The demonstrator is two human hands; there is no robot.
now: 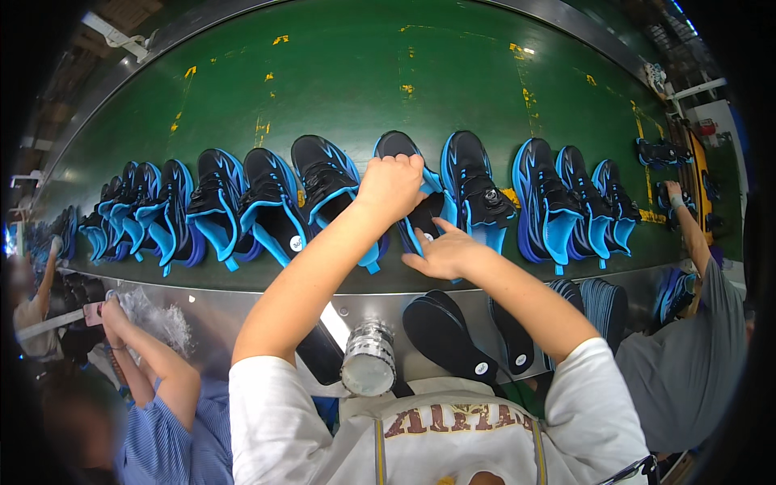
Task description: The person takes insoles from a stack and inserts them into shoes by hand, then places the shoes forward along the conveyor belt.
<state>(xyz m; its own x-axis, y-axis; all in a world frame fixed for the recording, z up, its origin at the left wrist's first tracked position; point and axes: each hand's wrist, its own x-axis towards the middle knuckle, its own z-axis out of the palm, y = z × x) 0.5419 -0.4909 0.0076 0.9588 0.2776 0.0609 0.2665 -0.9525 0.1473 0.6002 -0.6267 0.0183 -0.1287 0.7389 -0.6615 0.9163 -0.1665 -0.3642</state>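
A black and blue sneaker lies in front of me on the green table, its toe pointing away. My left hand is closed on the sneaker's upper near the tongue, knuckles up. My right hand is at the shoe's opening, thumb and fingers apart, the fingers reaching over the dark insole inside. Part of the shoe's heel is hidden by this hand. Close on the right lies another sneaker; on the left is one more sneaker, partly behind my left forearm.
Several like sneakers line the green table to both sides. Along the steel edge lie black insoles, a tape-wrapped cup and a dark phone-like slab. Co-workers sit left and right; one holds a pink phone.
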